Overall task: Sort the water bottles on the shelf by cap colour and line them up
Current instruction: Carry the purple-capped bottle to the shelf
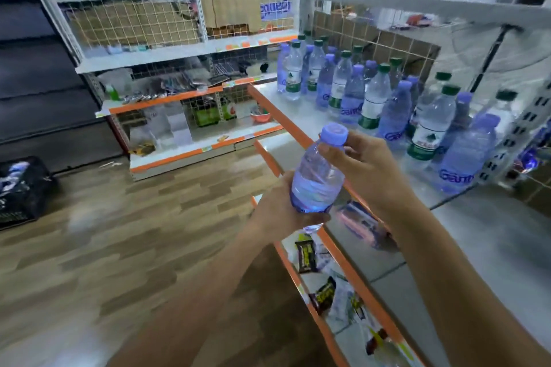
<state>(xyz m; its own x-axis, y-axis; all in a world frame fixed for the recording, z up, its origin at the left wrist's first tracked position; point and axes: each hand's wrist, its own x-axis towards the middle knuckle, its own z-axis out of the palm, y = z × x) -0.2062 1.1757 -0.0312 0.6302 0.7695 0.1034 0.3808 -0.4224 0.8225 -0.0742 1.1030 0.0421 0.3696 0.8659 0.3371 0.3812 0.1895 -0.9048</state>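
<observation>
**Bottle held off the shelf's front edge, mixed row waiting behind it**

The main risk is a drop. The purple-capped bottle [317, 179] is not over the shelf [280, 104] at all: it hangs in the air outside the orange front edge [293, 125], above the floor and the lower shelf of snack packets [305, 256]. If either grip loosens on the smooth plastic, it would likely fall there and not onto the white board.

A second risk lies in the set-down. The standing bottles are packed close along the back and right end of the shelf, green-capped bottles [293, 74] alternating with purple-capped neighbours [465, 158]. A bottle pushed in among them at a slant could tip one, and that one could take down the next. The bare board near the front left corner looks the safer place to start a colour group. The caps are well mixed, so a misplaced bottle is also easy.

The left hand [277, 211] has its fingers curled round the bottle's lower body, cupping it from the left and below. The right hand [366, 170] pinches the neck just under the cap [334, 134] from the right. The bottle stands between the two hands, roughly upright, leaning a little toward the left.
</observation>
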